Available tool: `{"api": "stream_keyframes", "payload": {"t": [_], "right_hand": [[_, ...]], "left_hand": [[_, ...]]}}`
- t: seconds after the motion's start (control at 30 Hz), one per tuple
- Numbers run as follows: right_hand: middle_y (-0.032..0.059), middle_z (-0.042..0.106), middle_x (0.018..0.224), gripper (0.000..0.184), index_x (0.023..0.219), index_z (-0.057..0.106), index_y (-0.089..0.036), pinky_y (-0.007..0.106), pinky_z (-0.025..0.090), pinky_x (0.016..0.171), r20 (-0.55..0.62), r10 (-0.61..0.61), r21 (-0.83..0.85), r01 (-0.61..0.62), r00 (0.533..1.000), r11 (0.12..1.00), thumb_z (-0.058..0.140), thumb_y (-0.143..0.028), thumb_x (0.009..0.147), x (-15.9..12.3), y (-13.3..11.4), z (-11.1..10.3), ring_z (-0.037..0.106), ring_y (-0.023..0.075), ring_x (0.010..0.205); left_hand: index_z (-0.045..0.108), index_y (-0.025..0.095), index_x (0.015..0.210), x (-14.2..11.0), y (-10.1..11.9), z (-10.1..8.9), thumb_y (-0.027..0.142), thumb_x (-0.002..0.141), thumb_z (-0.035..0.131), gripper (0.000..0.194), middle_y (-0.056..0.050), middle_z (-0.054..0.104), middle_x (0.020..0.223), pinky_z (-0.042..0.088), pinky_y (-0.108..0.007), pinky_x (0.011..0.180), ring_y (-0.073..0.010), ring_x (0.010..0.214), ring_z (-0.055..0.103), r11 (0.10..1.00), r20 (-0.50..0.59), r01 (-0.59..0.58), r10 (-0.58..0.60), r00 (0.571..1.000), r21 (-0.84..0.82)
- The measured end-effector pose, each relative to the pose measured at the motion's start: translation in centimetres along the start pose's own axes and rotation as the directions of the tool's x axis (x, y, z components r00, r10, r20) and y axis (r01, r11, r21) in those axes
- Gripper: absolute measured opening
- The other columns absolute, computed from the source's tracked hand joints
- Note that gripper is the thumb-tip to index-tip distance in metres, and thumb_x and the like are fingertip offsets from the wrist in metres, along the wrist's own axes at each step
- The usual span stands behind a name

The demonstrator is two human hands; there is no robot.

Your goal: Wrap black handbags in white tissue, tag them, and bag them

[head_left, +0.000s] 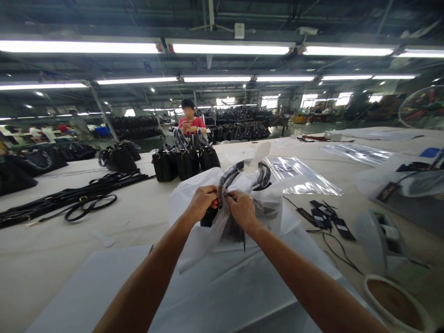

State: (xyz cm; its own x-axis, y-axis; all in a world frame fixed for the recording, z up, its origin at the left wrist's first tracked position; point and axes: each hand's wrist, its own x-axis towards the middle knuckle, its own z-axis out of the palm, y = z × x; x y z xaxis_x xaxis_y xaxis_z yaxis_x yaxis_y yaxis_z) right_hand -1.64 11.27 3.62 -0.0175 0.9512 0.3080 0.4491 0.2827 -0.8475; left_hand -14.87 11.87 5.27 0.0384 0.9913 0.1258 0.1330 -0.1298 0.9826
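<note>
A black handbag [210, 216] stands in front of me, half wrapped in white tissue paper [187, 203] and clear film. Its two black handles [243, 173] stick up above the wrapping. My left hand [202, 202] and my right hand [241, 209] meet at the bag's top, both closed in a pinch on the wrapping beside a handle. A white sheet [208, 296] lies under the bag.
Several black hang tags [321, 215] with cords lie to the right, next to a clear plastic bag [301, 178]. Black straps [79, 199] lie at left. Finished black handbags [185, 162] stand farther back. A person in a red shirt [190, 122] sits beyond them. A tape roll [395, 300] sits near right.
</note>
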Motion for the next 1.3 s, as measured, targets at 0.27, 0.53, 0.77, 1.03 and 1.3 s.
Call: {"api": "stream_keyframes", "payload": {"t": [0.27,0.53,0.77,1.03,1.3], "right_hand": [[-0.0022,0.055,0.054,0.031,0.091,0.069,-0.015,0.023,0.033,0.048,0.149,0.004,0.180,-0.031,0.989,0.983,0.049,-0.033,0.075,0.8,0.7,0.4,0.046,0.0121,0.050],[-0.0062,0.045,0.044,0.028,0.083,0.065,-0.015,0.019,0.024,0.037,0.248,0.109,0.336,-0.191,0.963,0.922,0.053,-0.038,0.072,0.8,1.0,0.5,0.038,0.0080,0.037],[-0.0026,0.057,0.053,0.009,0.072,0.056,-0.016,0.019,0.042,0.043,0.239,0.203,0.280,-0.268,0.950,0.922,0.050,-0.018,0.078,0.2,-0.4,0.0,0.054,0.0099,0.044],[-0.0039,0.055,0.047,0.013,0.066,0.051,-0.016,0.017,0.037,0.040,0.229,0.235,0.259,-0.292,0.945,0.921,0.051,-0.012,0.078,0.7,-0.7,0.4,0.052,0.0088,0.040],[-0.0043,0.057,0.055,0.006,0.074,0.050,-0.018,0.020,0.041,0.044,0.191,0.165,0.356,-0.225,0.968,0.907,0.053,-0.022,0.078,0.5,0.2,0.5,0.055,0.0106,0.044]], "left_hand": [[0.066,0.011,0.073,-0.3,1.3,-0.2,0.002,0.067,0.046,0.023,0.002,0.055,0.053,0.043,-0.015,0.046,-0.0056,0.043,0.050,0.991,0.076,0.101,-0.108,0.991,0.090],[0.058,0.014,0.062,0.1,0.6,0.6,0.003,0.070,0.050,0.016,0.004,0.050,0.049,0.038,-0.016,0.046,-0.0074,0.045,0.047,0.985,-0.117,0.087,-0.070,0.991,0.151],[0.047,0.014,0.055,-0.1,0.6,0.1,0.005,0.077,0.045,0.024,0.005,0.041,0.042,0.021,-0.017,0.037,-0.0047,0.035,0.033,0.985,-0.093,0.088,-0.102,0.990,-0.146],[0.042,0.013,0.063,1.3,0.7,-0.8,0.021,0.087,0.054,0.028,0.008,0.038,0.055,0.022,-0.014,0.034,-0.0025,0.041,0.030,0.896,-0.074,0.152,-0.200,0.977,-0.416],[0.041,0.016,0.065,0.8,0.7,-1.0,0.015,0.084,0.040,0.019,0.004,0.044,0.057,0.021,-0.016,0.035,-0.0022,0.036,0.026,0.990,-0.149,0.027,-0.048,0.988,-0.137]]}}
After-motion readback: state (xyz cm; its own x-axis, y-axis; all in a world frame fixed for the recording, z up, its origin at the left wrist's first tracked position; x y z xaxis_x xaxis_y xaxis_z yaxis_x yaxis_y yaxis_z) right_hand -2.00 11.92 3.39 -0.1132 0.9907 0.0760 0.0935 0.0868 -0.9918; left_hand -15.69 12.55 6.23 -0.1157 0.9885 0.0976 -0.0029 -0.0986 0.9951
